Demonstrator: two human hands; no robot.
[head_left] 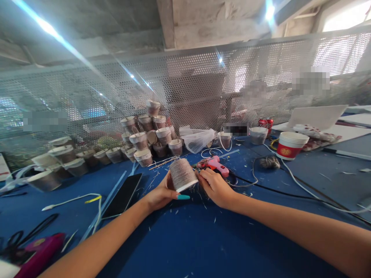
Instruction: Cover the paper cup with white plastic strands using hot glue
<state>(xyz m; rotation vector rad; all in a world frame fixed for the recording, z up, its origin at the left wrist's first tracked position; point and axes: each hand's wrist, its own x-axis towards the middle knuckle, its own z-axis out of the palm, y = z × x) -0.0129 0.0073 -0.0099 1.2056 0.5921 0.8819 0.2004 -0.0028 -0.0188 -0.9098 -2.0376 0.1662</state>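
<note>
A small cup wound round with grey-brown thread [183, 174] is tilted in my left hand [164, 192], its white rim turned down to the right. My left fingers wrap its far side, and a long teal tip shows at the thumb. Beside the rim, my right hand [216, 186] is closed with its fingers bunched together; whatever they pinch is hidden. Just beyond my right hand lies a pink hot glue gun [216, 166] with its cable running right. Thread scraps litter the blue table [185, 239].
Wrapped cups [139, 141] are stacked at the back, others stand left. A black phone [123, 195] and a magenta device [43, 255] lie left. On the right are a red-and-white paper bucket [292, 146], a thread bundle [269, 162], cables, and red cans [266, 124]. A perforated screen [194, 88] stands behind.
</note>
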